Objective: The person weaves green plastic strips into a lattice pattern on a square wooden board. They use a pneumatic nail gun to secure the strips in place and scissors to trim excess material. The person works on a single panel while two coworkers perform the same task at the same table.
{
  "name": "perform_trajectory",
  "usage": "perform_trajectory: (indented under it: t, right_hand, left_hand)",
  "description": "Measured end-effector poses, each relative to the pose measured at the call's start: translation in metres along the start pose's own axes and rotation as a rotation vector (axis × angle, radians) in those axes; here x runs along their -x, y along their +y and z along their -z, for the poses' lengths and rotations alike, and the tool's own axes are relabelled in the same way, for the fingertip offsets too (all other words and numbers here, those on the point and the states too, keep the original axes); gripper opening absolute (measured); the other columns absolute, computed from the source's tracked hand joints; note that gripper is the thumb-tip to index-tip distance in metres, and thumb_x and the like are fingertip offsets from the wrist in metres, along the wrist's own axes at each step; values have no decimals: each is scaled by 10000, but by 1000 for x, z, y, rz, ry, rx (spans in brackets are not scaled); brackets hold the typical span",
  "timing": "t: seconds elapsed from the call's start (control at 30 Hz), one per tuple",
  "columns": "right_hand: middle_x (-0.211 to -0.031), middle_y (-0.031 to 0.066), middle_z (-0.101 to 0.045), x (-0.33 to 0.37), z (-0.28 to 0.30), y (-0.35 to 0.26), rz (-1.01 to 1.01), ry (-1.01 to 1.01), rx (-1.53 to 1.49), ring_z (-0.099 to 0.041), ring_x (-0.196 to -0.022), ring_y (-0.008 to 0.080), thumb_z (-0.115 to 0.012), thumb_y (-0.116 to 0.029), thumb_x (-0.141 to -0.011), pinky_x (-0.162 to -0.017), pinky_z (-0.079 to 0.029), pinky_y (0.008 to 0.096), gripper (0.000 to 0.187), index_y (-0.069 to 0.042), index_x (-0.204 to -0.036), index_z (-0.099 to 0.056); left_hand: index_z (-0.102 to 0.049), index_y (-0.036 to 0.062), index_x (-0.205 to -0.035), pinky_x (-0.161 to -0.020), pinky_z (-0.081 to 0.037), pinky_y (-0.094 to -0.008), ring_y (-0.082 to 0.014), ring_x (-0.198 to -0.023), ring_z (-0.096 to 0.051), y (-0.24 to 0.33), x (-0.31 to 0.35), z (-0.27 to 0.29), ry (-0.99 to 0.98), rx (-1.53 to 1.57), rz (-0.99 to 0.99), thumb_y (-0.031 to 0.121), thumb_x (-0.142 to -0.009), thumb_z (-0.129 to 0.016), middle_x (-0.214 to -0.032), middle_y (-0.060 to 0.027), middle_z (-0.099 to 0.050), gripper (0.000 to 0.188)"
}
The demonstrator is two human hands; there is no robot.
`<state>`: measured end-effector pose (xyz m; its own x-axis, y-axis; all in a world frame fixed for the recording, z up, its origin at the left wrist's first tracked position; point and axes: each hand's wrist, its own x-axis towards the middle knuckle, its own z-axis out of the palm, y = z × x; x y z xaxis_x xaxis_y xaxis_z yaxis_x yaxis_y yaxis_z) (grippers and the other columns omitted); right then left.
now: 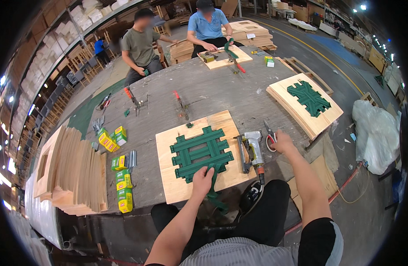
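Observation:
A square plywood panel [177, 186] lies on the grey worktable in front of me, with green webbing straps [202, 150] woven in a grid across it. My left hand [202, 178] presses down on the near end of a strap, whose loose tail hangs over the table edge. My right hand [281, 142] reaches out to the right and closes on red-handled scissors [270, 138]. A pneumatic staple gun [252, 150] lies between the panel and the scissors.
A stack of finished panels with green webbing [308, 99] sits at the right. Yellow-green staple boxes [122, 177] and a pile of plywood frames [71, 170] lie at the left. Clamps [181, 104] stand mid-table. Two people work at the far end. A white bag [376, 133] lies on the floor.

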<state>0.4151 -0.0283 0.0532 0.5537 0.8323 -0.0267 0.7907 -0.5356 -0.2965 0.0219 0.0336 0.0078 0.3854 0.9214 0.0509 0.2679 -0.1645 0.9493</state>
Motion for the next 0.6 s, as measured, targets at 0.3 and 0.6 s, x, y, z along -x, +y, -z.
perform_trajectory:
  t: [0.3, 0.6]
  right_hand:
    - [-1135, 197, -716, 61, 47, -15, 255, -122, -353, -696, -1056, 396, -726, -183, -843, -896, -556, 462, 535, -125, -1354, -574]
    - [-992, 143, -690, 102, 49, -78, 725, -378, 293, -708, -930, 378, -698, -603, -859, -766, -550, 524, 565, -152, -1194, -633]
  left_hand:
    - [-655, 19, -1086, -608, -537, -346, -181, -734, -663, 40, -32, 16, -204, 609, 470, 295, -1065, -584, -874, -102, -726, 286]
    - [-660, 21, -1041, -591, -526, -325, -165, -767, -687, 54, -40, 9, -210, 529, 478, 272, -1052, -615, -875, -77, -716, 255]
